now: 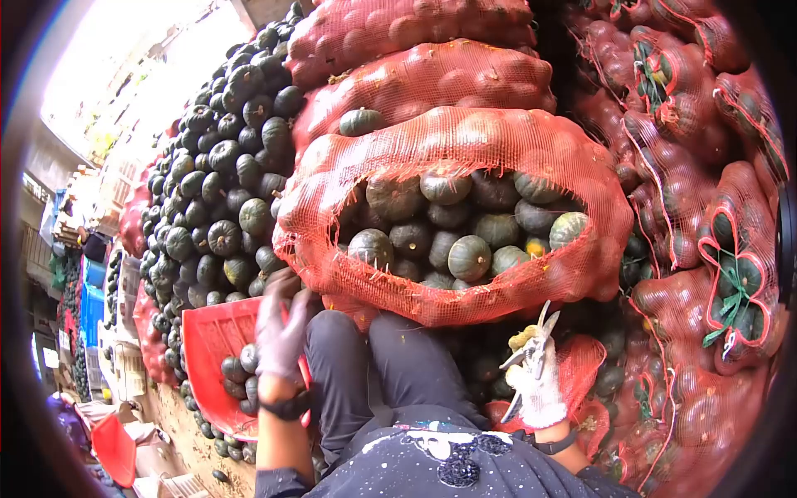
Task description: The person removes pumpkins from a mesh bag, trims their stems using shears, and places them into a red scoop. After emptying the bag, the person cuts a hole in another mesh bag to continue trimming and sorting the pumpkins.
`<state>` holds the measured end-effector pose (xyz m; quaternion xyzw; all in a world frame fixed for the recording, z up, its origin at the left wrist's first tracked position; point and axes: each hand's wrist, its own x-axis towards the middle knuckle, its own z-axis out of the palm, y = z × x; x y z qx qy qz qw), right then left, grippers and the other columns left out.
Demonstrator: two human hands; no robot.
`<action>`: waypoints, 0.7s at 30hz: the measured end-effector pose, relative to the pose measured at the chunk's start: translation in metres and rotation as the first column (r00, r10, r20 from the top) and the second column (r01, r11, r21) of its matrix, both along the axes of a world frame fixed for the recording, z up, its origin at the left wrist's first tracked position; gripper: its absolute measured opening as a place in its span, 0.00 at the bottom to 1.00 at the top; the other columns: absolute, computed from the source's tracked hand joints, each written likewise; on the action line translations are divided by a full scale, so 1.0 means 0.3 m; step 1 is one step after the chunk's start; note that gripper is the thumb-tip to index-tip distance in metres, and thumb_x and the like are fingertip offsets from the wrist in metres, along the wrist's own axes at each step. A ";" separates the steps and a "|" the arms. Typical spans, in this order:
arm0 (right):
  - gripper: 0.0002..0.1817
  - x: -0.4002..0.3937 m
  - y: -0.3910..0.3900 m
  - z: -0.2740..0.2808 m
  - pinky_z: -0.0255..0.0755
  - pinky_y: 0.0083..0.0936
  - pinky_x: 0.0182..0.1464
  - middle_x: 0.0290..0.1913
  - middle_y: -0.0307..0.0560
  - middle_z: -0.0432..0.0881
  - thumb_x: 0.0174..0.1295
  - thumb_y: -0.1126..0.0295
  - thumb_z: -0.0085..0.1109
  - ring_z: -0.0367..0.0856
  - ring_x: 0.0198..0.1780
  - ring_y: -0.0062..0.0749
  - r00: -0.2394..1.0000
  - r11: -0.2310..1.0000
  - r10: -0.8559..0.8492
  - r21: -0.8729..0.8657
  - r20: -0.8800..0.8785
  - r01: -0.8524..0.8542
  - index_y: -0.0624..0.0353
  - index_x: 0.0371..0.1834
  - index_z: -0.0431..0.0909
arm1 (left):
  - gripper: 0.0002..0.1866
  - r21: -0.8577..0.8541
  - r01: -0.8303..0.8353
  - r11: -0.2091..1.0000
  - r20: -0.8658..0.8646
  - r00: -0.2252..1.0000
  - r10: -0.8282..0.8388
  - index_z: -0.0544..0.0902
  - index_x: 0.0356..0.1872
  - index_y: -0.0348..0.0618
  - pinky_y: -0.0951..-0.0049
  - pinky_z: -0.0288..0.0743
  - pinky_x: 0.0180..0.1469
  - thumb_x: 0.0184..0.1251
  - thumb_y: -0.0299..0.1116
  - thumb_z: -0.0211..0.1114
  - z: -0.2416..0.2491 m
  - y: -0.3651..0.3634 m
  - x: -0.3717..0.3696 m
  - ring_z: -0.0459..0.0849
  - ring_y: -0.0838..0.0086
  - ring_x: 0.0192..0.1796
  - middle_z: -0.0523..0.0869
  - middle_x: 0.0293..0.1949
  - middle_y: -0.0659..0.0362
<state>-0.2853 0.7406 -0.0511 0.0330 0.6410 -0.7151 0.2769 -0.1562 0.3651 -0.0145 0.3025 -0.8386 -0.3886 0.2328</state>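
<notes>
My right hand, in a white glove, is wrapped round a pair of pruning shears, whose blades point up and away from me. A small yellow-green lump shows beside the blades. My left hand, gloved too, hovers between the red plastic scoop and the big mesh sack, its fingers apart and smeared at the tips. Nothing shows in its grasp. In front of my knees lies the red mesh sack, slit wide along its side. Dark green squashes fill the opening, and several more sit in the scoop.
A tall heap of loose green squashes rises at the left. Further full mesh sacks lie behind the cut one. More sacks are stacked on my right, one tied with green string. Another red scoop stands at the lower left.
</notes>
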 end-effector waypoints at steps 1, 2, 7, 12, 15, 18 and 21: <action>0.35 -0.001 -0.012 0.006 0.78 0.23 0.43 0.54 0.43 0.76 0.51 0.83 0.60 0.77 0.44 0.24 1.000 1.000 0.008 -0.029 0.027 -0.008 0.52 0.66 0.65 | 0.21 0.164 0.056 0.985 -0.003 0.998 -0.056 0.77 0.64 0.34 0.70 0.71 0.67 0.73 0.28 0.64 -0.001 0.061 -0.121 0.80 0.69 0.62 0.83 0.59 0.54; 0.36 0.002 -0.019 0.010 0.78 0.24 0.43 0.54 0.44 0.76 0.51 0.83 0.61 0.76 0.44 0.24 0.998 0.999 0.034 0.031 -0.047 -0.033 0.53 0.66 0.65 | 0.22 0.144 0.227 0.963 -0.037 0.974 -0.224 0.76 0.65 0.35 0.69 0.73 0.65 0.74 0.31 0.64 0.005 0.125 -0.238 0.83 0.68 0.59 0.86 0.56 0.52; 0.36 0.054 -0.003 -0.036 0.77 0.26 0.46 0.54 0.45 0.77 0.52 0.81 0.62 0.76 0.44 0.25 0.952 0.961 0.173 0.255 -0.253 -0.107 0.53 0.68 0.64 | 0.39 -0.041 0.294 0.955 0.335 0.904 -0.264 0.71 0.71 0.50 0.58 0.78 0.60 0.61 0.52 0.74 -0.189 0.475 -0.645 0.82 0.42 0.56 0.76 0.58 0.39; 0.34 0.086 0.007 -0.080 0.78 0.30 0.51 0.51 0.45 0.78 0.54 0.78 0.61 0.80 0.46 0.30 0.967 0.979 0.103 0.197 -0.233 -0.056 0.56 0.67 0.64 | 0.41 0.410 0.333 0.849 -0.163 0.943 -0.292 0.69 0.71 0.52 0.60 0.77 0.63 0.56 0.43 0.77 -0.250 0.438 -0.562 0.80 0.57 0.61 0.74 0.60 0.47; 0.31 0.088 0.004 -0.061 0.82 0.34 0.50 0.45 0.46 0.80 0.55 0.78 0.60 0.87 0.44 0.34 0.928 0.952 0.125 0.306 -0.351 -0.012 0.59 0.65 0.67 | 0.42 0.729 0.547 0.411 -0.500 0.836 -0.225 0.60 0.76 0.47 0.62 0.78 0.63 0.64 0.40 0.72 -0.074 0.394 -0.391 0.80 0.66 0.62 0.76 0.63 0.52; 0.29 0.041 -0.037 0.012 0.82 0.38 0.47 0.43 0.53 0.80 0.52 0.79 0.61 0.86 0.41 0.44 0.708 0.846 0.380 0.533 -0.595 -0.007 0.60 0.61 0.71 | 0.45 0.857 0.514 0.027 -0.507 0.853 -0.123 0.57 0.78 0.48 0.65 0.78 0.63 0.64 0.39 0.74 -0.060 0.381 -0.249 0.81 0.68 0.60 0.78 0.62 0.53; 0.30 -0.054 -0.093 0.080 0.79 0.45 0.49 0.45 0.54 0.80 0.47 0.79 0.64 0.82 0.42 0.53 0.280 0.812 0.560 0.583 -0.780 -0.001 0.57 0.59 0.73 | 0.50 0.831 0.493 0.260 -0.360 0.831 -0.424 0.59 0.77 0.47 0.66 0.72 0.68 0.57 0.42 0.80 -0.072 0.372 -0.165 0.78 0.71 0.64 0.76 0.65 0.55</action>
